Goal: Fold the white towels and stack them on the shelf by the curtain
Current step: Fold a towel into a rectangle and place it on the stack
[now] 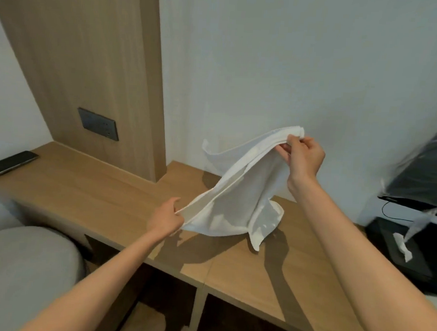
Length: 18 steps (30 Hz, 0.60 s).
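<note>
Both hands pinch the white towel (pixel 239 191) above the table (pixel 104 192): left hand (pixel 165 219) low, right hand (pixel 302 158) high. Such thin pinches might let an edge slip and crumple.

Only 2 bare arms of the person show, with skin uncovered from the wrists back to the view's lower edge: the bare left forearm (pixel 100 273) and the bare right forearm (pixel 360 248) are smooth, slim at the wrist and broader toward the camera. The bare left hand (pixel 166 217) and the bare right hand (pixel 305 157) have plain uncovered fingers and rounded knuckles; the fingernails are too small to tell.
</note>
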Motion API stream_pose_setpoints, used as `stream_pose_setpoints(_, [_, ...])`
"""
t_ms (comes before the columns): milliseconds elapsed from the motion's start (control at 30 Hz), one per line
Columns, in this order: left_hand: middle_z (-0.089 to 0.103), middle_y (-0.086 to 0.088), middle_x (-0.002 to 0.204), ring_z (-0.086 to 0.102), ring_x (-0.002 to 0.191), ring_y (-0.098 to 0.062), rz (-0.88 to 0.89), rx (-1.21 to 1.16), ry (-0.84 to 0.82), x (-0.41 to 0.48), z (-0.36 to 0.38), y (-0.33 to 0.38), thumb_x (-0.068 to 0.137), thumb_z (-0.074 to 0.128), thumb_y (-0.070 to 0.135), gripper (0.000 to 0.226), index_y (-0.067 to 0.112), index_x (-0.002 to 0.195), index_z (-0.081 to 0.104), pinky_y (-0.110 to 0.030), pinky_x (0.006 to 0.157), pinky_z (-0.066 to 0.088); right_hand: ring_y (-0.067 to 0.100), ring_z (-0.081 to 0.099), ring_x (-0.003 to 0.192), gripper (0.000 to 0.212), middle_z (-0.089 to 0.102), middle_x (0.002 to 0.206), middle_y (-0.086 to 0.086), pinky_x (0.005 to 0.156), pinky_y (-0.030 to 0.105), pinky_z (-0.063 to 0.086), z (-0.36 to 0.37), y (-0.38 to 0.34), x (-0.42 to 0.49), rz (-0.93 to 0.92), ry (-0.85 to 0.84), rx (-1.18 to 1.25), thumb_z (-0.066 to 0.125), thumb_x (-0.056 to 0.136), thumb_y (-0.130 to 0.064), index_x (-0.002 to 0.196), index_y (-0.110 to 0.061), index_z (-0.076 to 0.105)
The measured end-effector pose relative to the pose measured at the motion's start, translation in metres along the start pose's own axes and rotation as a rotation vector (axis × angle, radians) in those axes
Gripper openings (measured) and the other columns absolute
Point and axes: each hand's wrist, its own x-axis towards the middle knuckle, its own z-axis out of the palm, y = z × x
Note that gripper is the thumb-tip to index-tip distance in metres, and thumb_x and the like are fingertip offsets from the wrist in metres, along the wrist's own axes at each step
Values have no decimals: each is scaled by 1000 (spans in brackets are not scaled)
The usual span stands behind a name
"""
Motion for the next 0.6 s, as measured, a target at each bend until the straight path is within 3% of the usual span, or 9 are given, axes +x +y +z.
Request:
stream_pose_setpoints(67, [64, -9, 99, 66, 72, -23, -83, -58, -94, -2, -17, 4, 87, 51, 12, 43, 13, 131, 49, -31, 63, 54, 13, 61, 67, 12, 59, 80, 12, 68, 27, 60, -5, -10, -3, -10, 7, 6, 55, 88, 5, 100, 2, 54])
stream_pose_setpoints(133, [65, -10, 77, 60, 47, -20, -156, -204, -155, -5, -34, 11, 92, 42, 13, 30, 6, 117, 56, -23, 45, 49, 15, 63, 72, 14, 61, 90, 18, 71, 29, 60, -11, -20, -5, -27, 27, 15, 55, 88, 5, 101, 1, 53])
stream_pose_setpoints(200, [65, -7, 60, 57, 39, -21, -128, -317, -117, -8, -55, 18, 91, 36, 8, 28, 1, 100, 61, -22, 43, 47, 22, 64, 84, 14, 60, 105, 26, 75, 34, 60, -17, -31, -11, -59, 52, 12, 56, 88, 4, 101, -1, 51])
stream_pose_setpoints(300, [72, -10, 69, 65, 52, -27, -5, -456, 51, -16, -90, 37, 93, 37, 9, 27, 8, 88, 63, -29, 50, 55, 31, 65, 96, 21, 59, 109, 27, 79, 40, 58, -22, -54, -27, -155, 98, 24, 56, 86, 6, 90, -12, 45])
stream_pose_setpoints(400, [70, -18, 84, 68, 61, -27, 54, -726, 205, -23, -129, 60, 93, 36, 3, 28, 4, 99, 63, -27, 48, 57, 26, 65, 82, 34, 62, 83, 14, 73, 37, 59, -25, -82, -50, -303, 136, 61, 54, 81, 7, 93, -21, 39])
stream_pose_setpoints(500, [63, -16, 83, 63, 67, -22, 79, -1078, 234, -41, -170, 88, 92, 34, -7, 28, 1, 95, 60, -25, 48, 56, 20, 67, 79, 39, 60, 78, 7, 67, 27, 58, -27, -102, -78, -381, 190, 65, 55, 79, 6, 106, -22, 49])
stream_pose_setpoints(600, [56, -12, 82, 59, 71, -20, 83, -1347, 296, -71, -200, 100, 91, 34, -10, 29, 4, 87, 58, -29, 57, 59, 22, 67, 88, 28, 61, 85, 5, 67, 22, 58, -27, -109, -112, -337, 232, 69, 57, 83, 7, 103, -12, 63])
